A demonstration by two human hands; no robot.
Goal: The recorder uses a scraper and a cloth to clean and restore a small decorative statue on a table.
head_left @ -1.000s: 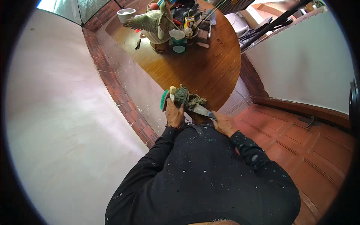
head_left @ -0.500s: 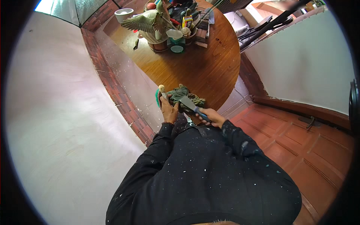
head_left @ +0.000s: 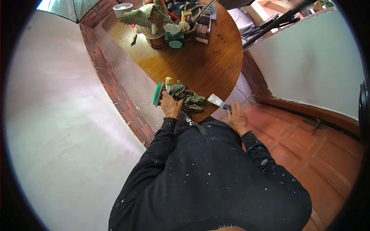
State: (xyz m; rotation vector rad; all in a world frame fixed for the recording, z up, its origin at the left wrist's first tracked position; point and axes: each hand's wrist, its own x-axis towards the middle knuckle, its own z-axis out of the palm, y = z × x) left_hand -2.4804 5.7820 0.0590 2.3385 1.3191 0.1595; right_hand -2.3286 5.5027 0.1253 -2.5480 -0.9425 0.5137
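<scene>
My left hand [head_left: 171,105] grips a scrub brush [head_left: 157,93] with green bristles together with an upright paintbrush [head_left: 168,81] that has pale bristles. A crumpled green-grey rag [head_left: 191,99] lies at the near end of the wooden table [head_left: 208,69], against that hand. To the right, my right hand [head_left: 237,118] holds a putty knife [head_left: 218,101] by its dark handle, its blade pointing up and left, apart from the rag.
At the table's far end stand a bird figure with spread wings [head_left: 137,21], a white bowl [head_left: 123,8], pots with tools, and a green container [head_left: 175,43]. A white wall [head_left: 58,107] is at left, a low white wall [head_left: 304,65] and reddish-brown door [head_left: 296,150] at right.
My right hand has drawn the putty knife away from the rag to the right. My left hand, with both brushes, has shifted up and left in the picture.
</scene>
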